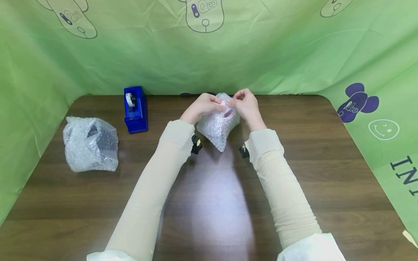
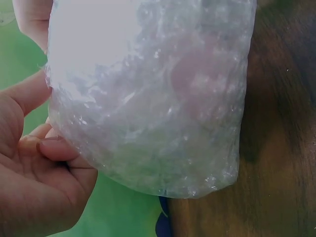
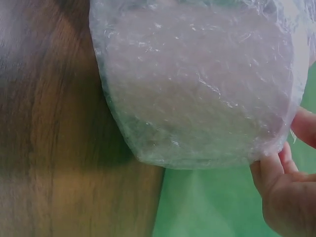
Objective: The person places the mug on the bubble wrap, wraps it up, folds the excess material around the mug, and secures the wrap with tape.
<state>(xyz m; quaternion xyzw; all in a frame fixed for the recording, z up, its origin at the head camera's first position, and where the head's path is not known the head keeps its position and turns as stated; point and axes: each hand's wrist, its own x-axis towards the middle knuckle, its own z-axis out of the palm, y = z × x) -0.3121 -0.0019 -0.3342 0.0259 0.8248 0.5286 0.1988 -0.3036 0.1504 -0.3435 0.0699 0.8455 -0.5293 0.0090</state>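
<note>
A clear bubble-wrap bag (image 1: pixel 215 127) is held near the back edge of the table, with one corner pointing toward the person. Through its plastic a blurred pinkish shape (image 2: pixel 200 76) shows; its kind is hidden by the wrap. My left hand (image 1: pixel 206 105) pinches the bag's upper edge from the left, thumb on the near side. From the right, my right hand (image 1: pixel 246 107) grips the same edge between thumb and curled fingers, close to the left fingertips. In the right wrist view the bag (image 3: pixel 197 94) looks bulged, with fingers at its edge.
To the left lies another crumpled bubble-wrap bundle (image 1: pixel 89 145). A blue tape dispenser (image 1: pixel 136 108) with a white roll stands between it and the left arm. Green printed cloth (image 1: pixel 156 54) hangs behind the brown wooden table (image 1: pixel 320 174).
</note>
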